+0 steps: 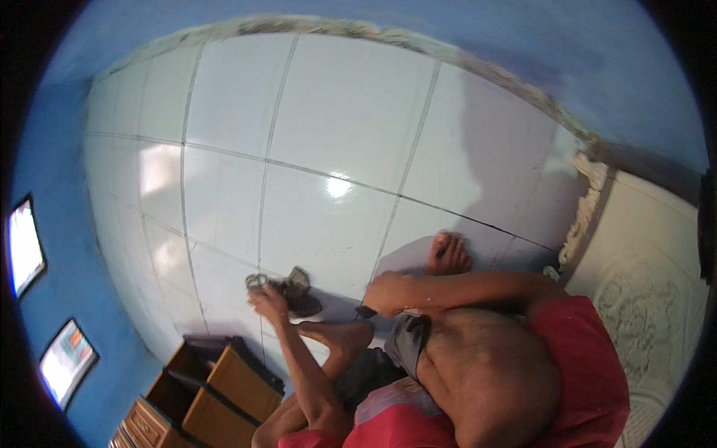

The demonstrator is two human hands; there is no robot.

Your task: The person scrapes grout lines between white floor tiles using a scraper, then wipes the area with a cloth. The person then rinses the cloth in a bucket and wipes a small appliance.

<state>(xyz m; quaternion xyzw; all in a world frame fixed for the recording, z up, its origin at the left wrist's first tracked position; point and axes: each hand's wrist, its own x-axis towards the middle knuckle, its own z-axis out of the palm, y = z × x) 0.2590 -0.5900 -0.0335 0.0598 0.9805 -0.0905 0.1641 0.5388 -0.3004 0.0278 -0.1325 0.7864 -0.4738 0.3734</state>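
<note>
My left hand (270, 302) reaches out over the tiled floor at lower centre, its fingers on a crumpled grey-brown item (298, 283), perhaps cloth or footwear; blur hides what it is. The item has a round, loop-like end by the fingertips and a darker part lying on the tiles. Near my bent leg, my right hand (387, 294) is curled, with a small dark object (365, 311) showing at its lower edge. What that object is cannot be made out. One bare foot (450, 253) rests just beyond my right forearm.
White glossy tiles (336, 101) spread out in front, up to a blue wall (358, 14) with a rough base. A wooden drawer cabinet (229, 386) stands at lower left. At right is a cream panel with carved relief (644, 313) and an ornate edge (585, 207).
</note>
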